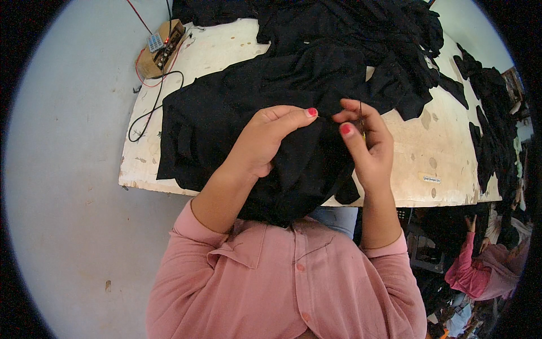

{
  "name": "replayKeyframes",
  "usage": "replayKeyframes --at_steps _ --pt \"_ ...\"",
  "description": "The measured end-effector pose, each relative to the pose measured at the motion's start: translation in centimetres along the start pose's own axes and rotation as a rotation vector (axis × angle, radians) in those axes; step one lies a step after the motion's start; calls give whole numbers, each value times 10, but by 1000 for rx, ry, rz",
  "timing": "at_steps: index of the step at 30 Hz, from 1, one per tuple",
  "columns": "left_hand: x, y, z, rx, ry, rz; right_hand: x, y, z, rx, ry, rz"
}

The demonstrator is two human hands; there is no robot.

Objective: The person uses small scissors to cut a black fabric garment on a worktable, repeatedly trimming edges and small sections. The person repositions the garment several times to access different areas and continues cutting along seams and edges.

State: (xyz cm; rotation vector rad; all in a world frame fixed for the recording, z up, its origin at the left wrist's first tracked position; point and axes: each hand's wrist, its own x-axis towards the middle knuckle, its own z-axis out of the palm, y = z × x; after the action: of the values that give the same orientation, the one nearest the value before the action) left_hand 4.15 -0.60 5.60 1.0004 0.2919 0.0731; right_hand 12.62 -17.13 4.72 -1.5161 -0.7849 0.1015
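Observation:
A black cloth garment (220, 113) lies spread over the near part of the table, and its lower edge hangs against my body. Above it, my left hand (262, 133) is closed, thumb stretched along the bent fingers. Whatever its tips pinch is too small to make out. A short way to the right, my right hand (370, 144) is curled, with thumb and forefinger apart. Within its palm sits a small, mostly hidden tool (363, 127) with a thin dark part and a bit of yellow. The fingertips of both hands are close but not touching.
More black cloth (350, 28) is heaped across the table's (435, 147) far side. At the far left stands a brown box (161, 51) with a keypad and looping cables. Black pieces (485, 124) hang at the right edge. Another person in pink (480, 265) is at lower right.

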Motion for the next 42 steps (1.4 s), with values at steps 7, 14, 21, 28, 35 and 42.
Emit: replayKeyframes --at_steps 7,14,21,28,35,42 --pt "-1 12 -2 487 195 481 -3 0 18 418 -278 400" --pt "-9 66 -37 176 419 806 3 -6 -9 319 -348 316" --pt "-14 57 -47 216 434 689 6 -2 -27 343 -231 274" --pt "-12 46 -37 27 60 424 11 4 -45 306 -304 72" --pt "-16 43 -32 194 -32 330 6 -5 -56 79 -3 214" --pt "-13 32 -22 220 -46 370 11 -4 -71 181 102 189"
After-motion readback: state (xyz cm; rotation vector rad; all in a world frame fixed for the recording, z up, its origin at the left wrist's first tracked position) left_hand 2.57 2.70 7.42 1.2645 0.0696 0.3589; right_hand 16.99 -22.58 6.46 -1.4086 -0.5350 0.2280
